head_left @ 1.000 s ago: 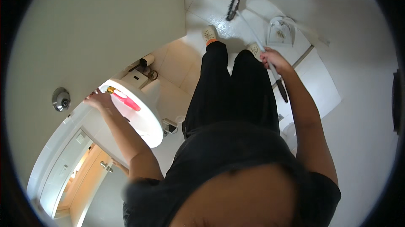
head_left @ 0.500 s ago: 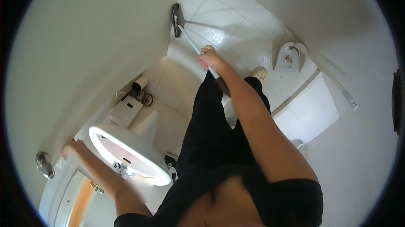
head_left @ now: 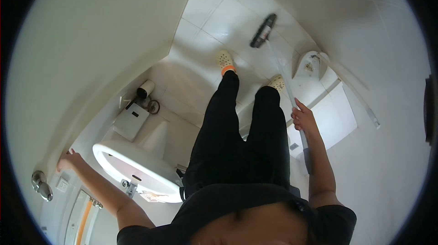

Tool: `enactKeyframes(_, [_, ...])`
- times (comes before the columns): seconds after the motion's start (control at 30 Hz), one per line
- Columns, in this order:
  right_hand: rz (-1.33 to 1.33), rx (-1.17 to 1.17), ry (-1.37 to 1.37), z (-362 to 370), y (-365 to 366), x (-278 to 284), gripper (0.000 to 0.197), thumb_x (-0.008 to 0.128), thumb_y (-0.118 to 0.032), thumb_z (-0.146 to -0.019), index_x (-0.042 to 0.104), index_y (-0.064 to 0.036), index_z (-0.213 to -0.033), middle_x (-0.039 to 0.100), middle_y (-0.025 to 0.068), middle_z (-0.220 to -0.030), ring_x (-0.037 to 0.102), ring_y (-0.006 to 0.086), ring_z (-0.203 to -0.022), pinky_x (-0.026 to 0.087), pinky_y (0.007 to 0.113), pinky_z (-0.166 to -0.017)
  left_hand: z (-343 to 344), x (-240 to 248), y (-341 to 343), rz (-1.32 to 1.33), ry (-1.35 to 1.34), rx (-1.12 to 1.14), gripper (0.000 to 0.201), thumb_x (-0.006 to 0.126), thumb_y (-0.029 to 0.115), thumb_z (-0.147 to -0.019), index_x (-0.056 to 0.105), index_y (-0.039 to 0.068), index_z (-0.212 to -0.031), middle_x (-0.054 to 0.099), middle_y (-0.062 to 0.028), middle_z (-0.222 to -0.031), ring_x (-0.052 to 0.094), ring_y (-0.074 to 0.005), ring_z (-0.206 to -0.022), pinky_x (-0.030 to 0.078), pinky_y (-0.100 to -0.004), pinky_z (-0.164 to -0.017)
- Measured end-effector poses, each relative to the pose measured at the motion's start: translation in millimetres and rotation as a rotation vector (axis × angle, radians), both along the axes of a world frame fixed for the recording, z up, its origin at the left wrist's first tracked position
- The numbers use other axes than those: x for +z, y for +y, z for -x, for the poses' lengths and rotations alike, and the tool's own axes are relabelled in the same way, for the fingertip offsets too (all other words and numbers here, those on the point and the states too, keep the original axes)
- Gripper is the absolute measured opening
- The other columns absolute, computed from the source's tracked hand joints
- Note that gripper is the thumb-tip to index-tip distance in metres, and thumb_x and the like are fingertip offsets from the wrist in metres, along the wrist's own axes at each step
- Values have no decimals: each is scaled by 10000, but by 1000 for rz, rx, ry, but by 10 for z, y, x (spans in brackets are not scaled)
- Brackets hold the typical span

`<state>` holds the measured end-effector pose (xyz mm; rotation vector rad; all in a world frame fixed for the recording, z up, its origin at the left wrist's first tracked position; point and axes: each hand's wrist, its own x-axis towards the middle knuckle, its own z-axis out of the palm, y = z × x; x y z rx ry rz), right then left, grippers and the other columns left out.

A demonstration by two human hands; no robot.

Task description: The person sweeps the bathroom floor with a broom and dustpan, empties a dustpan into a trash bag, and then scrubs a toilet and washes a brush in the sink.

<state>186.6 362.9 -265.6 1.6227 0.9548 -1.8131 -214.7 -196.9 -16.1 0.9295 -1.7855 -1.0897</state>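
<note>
My right hand (head_left: pixel 305 116) is closed round the pale handle of a broom (head_left: pixel 282 65). The broom's dark bristle head (head_left: pixel 263 30) rests on the white floor tiles, ahead of my feet and right of the pale door. At the far left, my left hand (head_left: pixel 68 159) has its fingers curled at the edge of the door (head_left: pixel 91 53), below the washbasin's level in the picture. Against the right wall stands a white long-handled dustpan (head_left: pixel 310 66) with some debris in it, its handle leaning along the wall.
A white washbasin (head_left: pixel 137 172) stands at my left, with a white bin (head_left: pixel 131 121) and a roll-shaped object (head_left: pixel 146 89) beyond it. A metal doorknob (head_left: pixel 42 185) juts from the door. A raised white tiled ledge (head_left: pixel 335 119) lies at the right.
The broom head has moved right, away from the door's edge onto the open tiles. My right hand has swung right and back toward me with the handle. My left hand stays at the door.
</note>
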Motion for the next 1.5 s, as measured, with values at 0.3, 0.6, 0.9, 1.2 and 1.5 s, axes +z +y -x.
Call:
enactKeyframes(0.3, [152,263,470,2035,-1129,-1301,423,555,-149,-858,452,-5,-1243,415,-4,-562,369,89,-394,334,254,-371,181,-50,375,14,-59,-98,753,34,596,-878,397,85,-1295,477,-121,-1258,459,-256,-1156,369,-442,-946])
enactKeyframes(0.6, [10,21,30,779,-83,-469,516,502,-126,-898,344,-149,-1388,445,1,-653,333,51,-414,290,209,-347,185,-147,68,55,27,-134,704,115,601,-884,384,109,-1309,461,-134,-1265,435,-260,-1183,366,-457,-953])
enactKeyframes(0.9, [-65,326,462,2573,-341,-1132,525,504,-136,-887,336,-27,-1373,485,19,-614,383,89,-393,335,241,-363,-646,-1928,763,-376,-373,-400,320,460,395,-911,366,140,-1079,414,-30,-961,416,-188,-871,350,-374,-751])
enactKeyframes(1.2, [-74,91,178,1712,15,-1147,487,495,-186,-917,357,-148,-1382,461,0,-645,347,58,-410,303,219,-349,-817,-2335,1770,-600,-750,-606,349,555,270,-903,332,184,-1158,441,9,-1069,455,-129,-920,392,-338,-786])
enactKeyframes(1.5, [-21,172,390,2631,-61,-1254,506,503,-176,-898,356,-64,-1369,474,17,-646,374,85,-417,333,252,-373,-869,-2593,2317,-648,-987,-699,350,557,254,-897,345,185,-1167,398,3,-1048,457,-135,-930,387,-328,-786])
